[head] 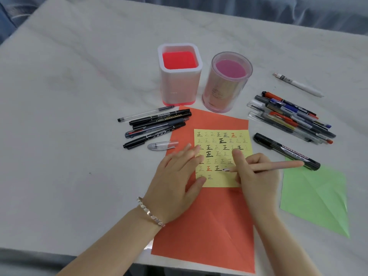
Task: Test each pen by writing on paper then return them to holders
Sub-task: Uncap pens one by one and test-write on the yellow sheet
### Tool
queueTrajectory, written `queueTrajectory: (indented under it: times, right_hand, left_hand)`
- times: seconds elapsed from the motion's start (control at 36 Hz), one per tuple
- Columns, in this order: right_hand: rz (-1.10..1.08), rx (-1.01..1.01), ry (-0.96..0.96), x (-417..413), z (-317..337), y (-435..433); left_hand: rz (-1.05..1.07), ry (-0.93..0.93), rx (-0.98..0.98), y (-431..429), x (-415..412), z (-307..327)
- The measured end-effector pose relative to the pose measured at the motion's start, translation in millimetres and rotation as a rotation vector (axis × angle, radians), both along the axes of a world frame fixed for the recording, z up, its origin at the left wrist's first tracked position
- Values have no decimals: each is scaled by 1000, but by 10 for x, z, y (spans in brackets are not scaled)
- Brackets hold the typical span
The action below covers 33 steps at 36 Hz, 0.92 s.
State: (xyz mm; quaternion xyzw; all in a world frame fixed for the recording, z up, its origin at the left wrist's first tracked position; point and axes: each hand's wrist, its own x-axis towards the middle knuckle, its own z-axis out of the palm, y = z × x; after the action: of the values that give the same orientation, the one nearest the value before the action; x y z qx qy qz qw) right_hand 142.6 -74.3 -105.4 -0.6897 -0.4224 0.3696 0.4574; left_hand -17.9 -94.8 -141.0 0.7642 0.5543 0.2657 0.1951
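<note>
A yellow note covered in small written marks lies on an orange sheet. My right hand grips a pale pink pen, its tip touching the note's lower middle. My left hand lies flat, fingers spread, pressing the note's left edge. A loose clear pen cap lies left of the note. Two empty holders stand behind the orange sheet: a square white one with a red base and a round clear pink one.
Several dark pens lie in a group left of the orange sheet. A pile of mixed pens lies at the right, with a black whiteboard marker in front and a white pen farther back. A green paper lies at the right.
</note>
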Motion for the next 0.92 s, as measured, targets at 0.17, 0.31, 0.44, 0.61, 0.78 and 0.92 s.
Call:
queueTrajectory:
  times: [0.17, 0.31, 0.44, 0.61, 0.78, 0.92]
  right_hand:
    - [76, -29, 71, 152, 90, 35]
    - [113, -36, 226, 194, 173, 18]
    - [129, -51, 293, 220, 257, -14]
    - [106, 73, 326, 225, 460, -84]
    - [104, 138, 418, 202, 686, -113]
    - [114, 148, 402, 209, 755, -139]
  left_hand:
    - [204, 122, 127, 60, -167, 65]
    - [313, 285, 89, 194, -315, 172]
    - [317, 338, 130, 266, -378, 151]
    - [313, -195, -182, 173, -164, 443]
    - [145, -381, -177, 69, 59, 753]
    - [85, -439, -177, 20, 156, 859]
